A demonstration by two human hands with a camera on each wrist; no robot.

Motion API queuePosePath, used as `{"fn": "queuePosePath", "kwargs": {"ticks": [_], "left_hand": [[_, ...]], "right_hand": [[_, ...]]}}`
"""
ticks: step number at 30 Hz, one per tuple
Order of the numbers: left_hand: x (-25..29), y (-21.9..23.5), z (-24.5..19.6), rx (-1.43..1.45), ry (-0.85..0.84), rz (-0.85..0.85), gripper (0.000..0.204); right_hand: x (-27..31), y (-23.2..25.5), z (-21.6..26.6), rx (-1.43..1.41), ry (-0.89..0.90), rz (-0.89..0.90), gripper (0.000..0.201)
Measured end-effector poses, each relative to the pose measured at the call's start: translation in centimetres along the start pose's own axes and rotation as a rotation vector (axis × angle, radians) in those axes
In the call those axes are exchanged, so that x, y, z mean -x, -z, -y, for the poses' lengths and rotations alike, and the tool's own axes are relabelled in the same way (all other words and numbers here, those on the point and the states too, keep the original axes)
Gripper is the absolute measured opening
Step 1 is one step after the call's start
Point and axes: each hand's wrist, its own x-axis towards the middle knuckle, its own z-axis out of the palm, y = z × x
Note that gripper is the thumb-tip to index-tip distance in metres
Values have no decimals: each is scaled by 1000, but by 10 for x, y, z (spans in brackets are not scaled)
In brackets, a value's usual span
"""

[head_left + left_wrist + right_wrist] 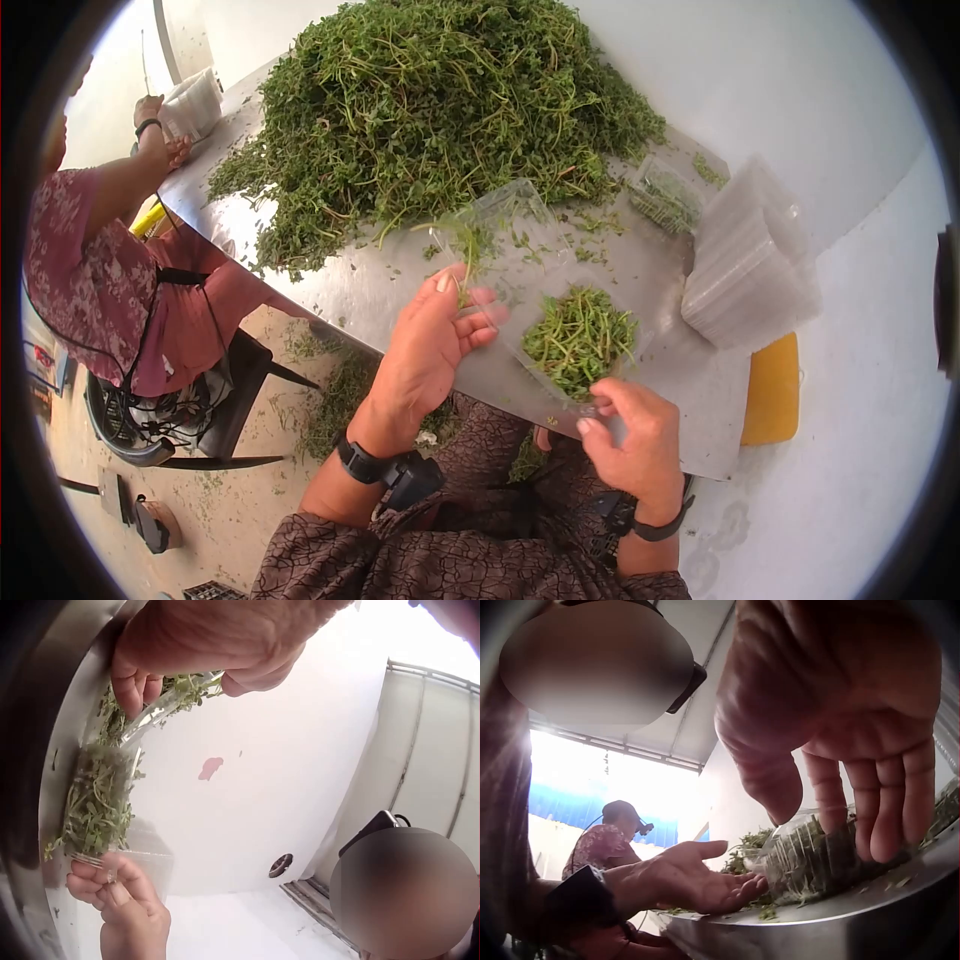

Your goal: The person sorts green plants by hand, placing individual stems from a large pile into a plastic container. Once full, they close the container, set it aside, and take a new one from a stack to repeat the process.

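Note:
A clear plastic clamshell box [535, 372] lies near the table's front edge, its base heaped with cut leafy green stems [580, 335]. Its clear lid [520, 205] is raised away from me. My right hand [640, 435] pinches the near rim, thumb outside; the left wrist view also shows this hand [131, 907] at the box's edge. My left hand [425, 340] is palm up beside the lid, thumb apart from loosely bent fingers. A thin green sprig [470, 250] overlaps its fingertips in the head view. In the right wrist view the left palm [690, 877] is bare.
A large heap of greens [440, 110] covers the back of the metal table [330, 295]. At right stand a filled box [668, 198] and a tall stack of clear boxes [755, 255]. Another person [110, 260] sits at left by more stacked boxes [192, 105]. Scattered greens [345, 400] lie on the floor.

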Motion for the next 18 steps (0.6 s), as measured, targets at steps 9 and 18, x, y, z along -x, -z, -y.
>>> {"fn": "queuePosePath", "kwargs": {"ticks": [9, 18], "left_hand": [[10, 18, 1, 281, 42, 199, 60], [22, 19, 1, 124, 111, 181, 62]], "right_hand": [[4, 34, -17, -48, -142, 23, 31], [5, 41, -26, -41, -196, -13, 31]]}}
